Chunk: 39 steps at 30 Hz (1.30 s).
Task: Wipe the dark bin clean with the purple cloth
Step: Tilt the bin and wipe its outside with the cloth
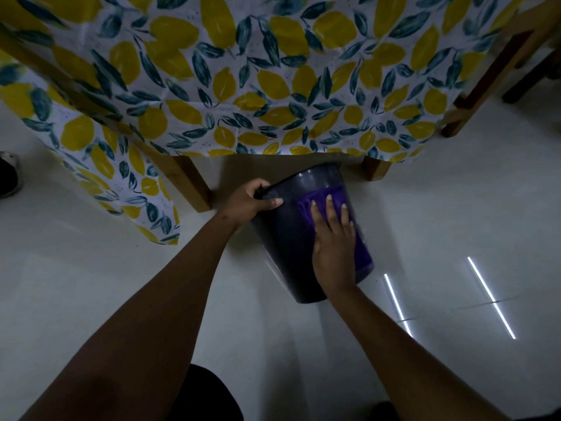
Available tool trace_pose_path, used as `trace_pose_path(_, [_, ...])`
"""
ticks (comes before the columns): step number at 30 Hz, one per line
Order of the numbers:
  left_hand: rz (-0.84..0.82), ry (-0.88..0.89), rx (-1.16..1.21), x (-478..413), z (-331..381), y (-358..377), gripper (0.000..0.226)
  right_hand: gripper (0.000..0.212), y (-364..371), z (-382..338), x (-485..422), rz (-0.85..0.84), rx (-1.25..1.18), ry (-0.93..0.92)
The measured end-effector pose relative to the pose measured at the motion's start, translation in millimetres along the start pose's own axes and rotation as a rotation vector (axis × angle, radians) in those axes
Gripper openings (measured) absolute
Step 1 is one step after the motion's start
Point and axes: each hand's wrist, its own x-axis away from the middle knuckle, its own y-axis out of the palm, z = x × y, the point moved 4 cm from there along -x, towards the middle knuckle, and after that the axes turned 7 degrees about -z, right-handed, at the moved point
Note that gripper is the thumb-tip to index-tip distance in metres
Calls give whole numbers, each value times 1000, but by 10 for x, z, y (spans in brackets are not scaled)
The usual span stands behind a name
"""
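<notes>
The dark bin point(285, 238) is tilted on the white floor, its wider end pointing toward the table and its narrower end toward me. My left hand point(247, 202) grips the bin's far left edge, fingers curled around it. A purple cloth point(306, 205) lies spread on the bin's upper side. My right hand point(332, 241) presses flat on the cloth with fingers stretched out. Part of the cloth is hidden under that hand.
A table with wooden legs point(192, 183) stands just beyond the bin, draped in a lemon-print tablecloth point(273, 86) hanging low. Another wooden frame point(485, 86) is at the right. A dark shoe point(7, 174) shows at the left edge. The glossy floor point(455, 223) reflects light strips.
</notes>
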Motion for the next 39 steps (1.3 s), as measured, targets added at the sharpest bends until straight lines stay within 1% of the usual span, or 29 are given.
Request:
trace_pose_path(3, [-58, 7, -137, -78, 97, 6, 24, 78, 38, 87, 132, 9, 64, -47])
trace_pose_path(5, [-43, 37, -283, -150, 217, 46, 35, 83, 114, 116, 304, -4, 122, -106])
trace_pose_path(7, [-4, 74, -354, -205, 323, 144, 49, 91, 207, 100, 466, -26, 187, -159])
trace_pose_path(10, [25, 116, -443, -241, 357, 265, 59, 90, 228, 46, 522, -8, 180, -155])
trace_pose_path(13, [53, 104, -386, -250, 281, 206, 60, 84, 144, -1, 313, -9, 111, -93])
trace_pose_path(16, [75, 85, -360, -219, 216, 155, 63, 69, 35, 23, -49, -24, -12, 11])
trace_pose_path(18, [102, 81, -353, -195, 185, 140, 60, 62, 25, 67, -82, -32, -61, 31])
trace_pose_path(19, [121, 76, -344, -189, 168, 130, 60, 62, 47, 93, 5, -27, -61, 25])
trace_pose_path(21, [151, 75, -344, -167, 149, 102, 59, 74, 112, 153, 321, -20, -3, 4])
trace_pose_path(23, [134, 84, -337, -178, 140, 96, 57, 89, 202, 190, 615, -38, 62, -16])
trace_pose_path(24, [117, 89, -332, -186, 136, 100, 56, 91, 234, 200, 671, -38, 79, -18])
trace_pose_path(26, [101, 89, -331, -193, 143, 98, 57, 88, 219, 178, 571, -16, 67, -22])
trace_pose_path(29, [79, 103, -318, -195, 155, 96, 57, 75, 94, 83, 172, -20, -5, -13])
trace_pose_path(31, [59, 113, -331, -183, 188, 132, 54, 66, 19, 91, -99, -29, -47, 22])
trace_pose_path(33, [77, 105, -330, -190, 188, 158, 56, 63, -7, 143, -189, -35, -68, 46])
trace_pose_path(36, [100, 85, -318, -182, 174, 157, 59, 68, 60, 241, 129, -27, -54, 45])
trace_pose_path(39, [89, 97, -303, -180, 193, 162, 56, 81, 195, 300, 650, -56, -2, 33])
